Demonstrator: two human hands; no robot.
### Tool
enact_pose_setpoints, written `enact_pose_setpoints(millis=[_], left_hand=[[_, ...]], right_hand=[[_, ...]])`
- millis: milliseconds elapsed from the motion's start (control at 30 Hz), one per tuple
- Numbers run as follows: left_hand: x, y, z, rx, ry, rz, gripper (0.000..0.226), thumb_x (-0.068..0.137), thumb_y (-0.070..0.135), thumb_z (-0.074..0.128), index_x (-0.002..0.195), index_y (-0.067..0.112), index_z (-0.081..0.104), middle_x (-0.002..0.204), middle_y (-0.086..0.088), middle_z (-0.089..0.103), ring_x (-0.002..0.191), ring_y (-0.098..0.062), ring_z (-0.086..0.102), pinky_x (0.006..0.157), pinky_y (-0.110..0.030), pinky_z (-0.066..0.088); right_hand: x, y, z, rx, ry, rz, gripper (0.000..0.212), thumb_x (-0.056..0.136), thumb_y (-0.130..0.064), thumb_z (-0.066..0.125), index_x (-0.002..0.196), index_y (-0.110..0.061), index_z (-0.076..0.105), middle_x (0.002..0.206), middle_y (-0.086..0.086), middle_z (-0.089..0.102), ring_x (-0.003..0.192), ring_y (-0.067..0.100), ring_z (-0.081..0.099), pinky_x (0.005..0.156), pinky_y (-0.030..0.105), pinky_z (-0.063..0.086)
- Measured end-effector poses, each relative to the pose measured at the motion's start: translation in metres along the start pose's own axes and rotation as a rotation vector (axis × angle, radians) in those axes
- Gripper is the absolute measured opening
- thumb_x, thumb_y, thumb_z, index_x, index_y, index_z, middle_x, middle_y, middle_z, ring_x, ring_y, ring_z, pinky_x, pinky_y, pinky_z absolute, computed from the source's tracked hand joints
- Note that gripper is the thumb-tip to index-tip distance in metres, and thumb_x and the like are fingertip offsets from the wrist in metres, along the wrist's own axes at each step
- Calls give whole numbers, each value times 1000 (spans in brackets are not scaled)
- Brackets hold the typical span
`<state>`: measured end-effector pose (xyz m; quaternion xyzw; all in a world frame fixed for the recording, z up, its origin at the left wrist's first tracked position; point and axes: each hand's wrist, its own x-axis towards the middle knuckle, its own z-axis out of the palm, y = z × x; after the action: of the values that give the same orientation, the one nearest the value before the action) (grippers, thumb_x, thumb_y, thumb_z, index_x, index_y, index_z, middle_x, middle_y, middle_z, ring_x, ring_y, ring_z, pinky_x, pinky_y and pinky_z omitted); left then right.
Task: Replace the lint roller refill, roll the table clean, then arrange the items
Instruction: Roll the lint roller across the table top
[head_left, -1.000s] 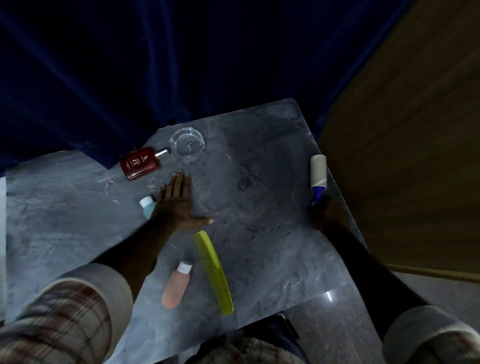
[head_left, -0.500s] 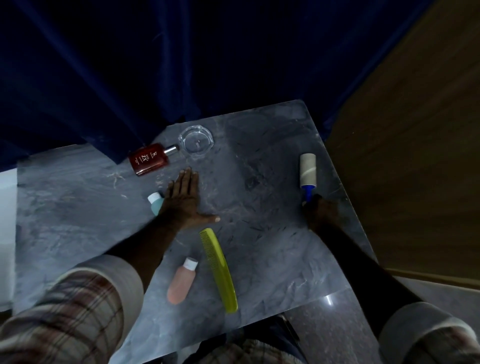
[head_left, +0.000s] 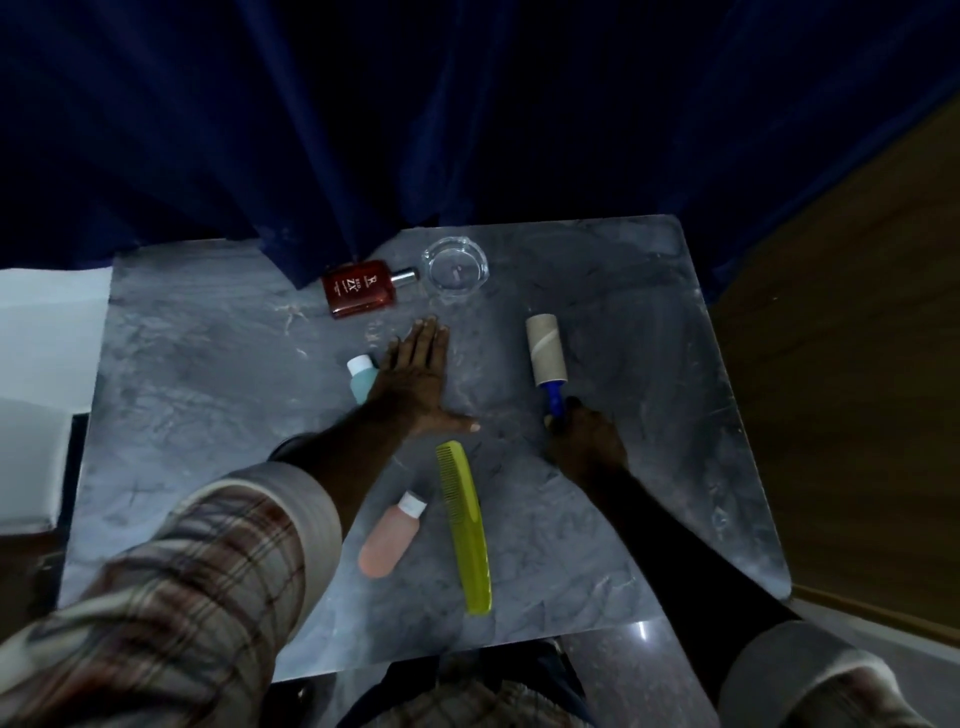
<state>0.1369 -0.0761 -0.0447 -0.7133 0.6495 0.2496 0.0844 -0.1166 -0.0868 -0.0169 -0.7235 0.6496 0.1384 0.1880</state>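
Note:
My right hand (head_left: 584, 441) grips the blue handle of the lint roller (head_left: 545, 353), whose pale roll lies on the grey marble table (head_left: 208, 415) right of centre. Flat on the table, palm down with fingers spread, rests my left hand (head_left: 415, 379). A small teal bottle (head_left: 361, 382) lies against its left side. Just below that hand, a yellow-green comb (head_left: 465, 525) and a pink bottle (head_left: 389, 540) lie near the front edge.
A red perfume bottle (head_left: 361, 288) and a clear glass dish (head_left: 454, 267) sit at the table's back edge, under a dark blue curtain (head_left: 415, 130). A wooden panel (head_left: 857, 364) borders the table on the right.
My right hand has drawn the lint roller leftwards from the table's right edge towards the middle. My left hand has stayed flat in the same place.

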Motion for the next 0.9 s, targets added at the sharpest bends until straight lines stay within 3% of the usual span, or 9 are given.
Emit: enact_pose_setpoints(millis=[100,267,400,433,533,667,900], left_hand=[[1,2,-2,1,-11,-3,161,63,93,71,169,9,-16,178,-14,-20,167,-33,-14,136,-54,-2],[1,2,-1,15,2,-7,161,62,93,72,169,8,-13,178,-15,-17,167,-33,-11,136,-54,1],[3,3,0,40,24,-12,162,60,95,70,169,9,-12,179,-15,-15,167,-34,-8,136,-54,3],[3,3,0,42,24,-15,162,60,95,70,169,9,-12,179,-15,-15,167,-34,-8,136,-54,3],[3,5,-2,47,9,-22,162,60,95,70,169,9,-14,178,-16,-18,167,-35,-10,136,-55,3],[3,7,-5,49,-29,-31,162,61,94,71,169,9,-16,178,-16,-19,167,-35,-12,136,-54,1],[1,10,-10,55,-70,-32,160,66,91,72,168,8,-19,177,-17,-22,166,-35,-15,136,-54,0]], right_hand=[[-3,-16,6,26,29,-76,43,107,-38,39,138,-11,52,127,16,67,116,34,65,96,38,50],[-6,-40,12,120,-75,-92,31,104,-29,43,123,-11,59,117,19,67,107,38,66,89,43,52],[-21,-53,19,-6,150,-212,31,91,-32,71,107,-5,72,85,17,74,76,34,74,66,35,58],[-21,-55,21,-73,193,-230,34,92,-35,69,111,-7,71,87,15,75,78,31,74,68,33,58],[-19,-55,26,-50,54,-212,44,106,-42,37,135,-13,54,117,11,70,109,29,68,91,34,50],[-15,-49,28,49,107,-202,42,105,-38,44,131,-8,58,114,19,71,106,35,70,89,36,52],[4,-15,13,150,8,-36,39,103,-40,48,128,-10,55,121,19,69,114,39,66,96,41,50]])
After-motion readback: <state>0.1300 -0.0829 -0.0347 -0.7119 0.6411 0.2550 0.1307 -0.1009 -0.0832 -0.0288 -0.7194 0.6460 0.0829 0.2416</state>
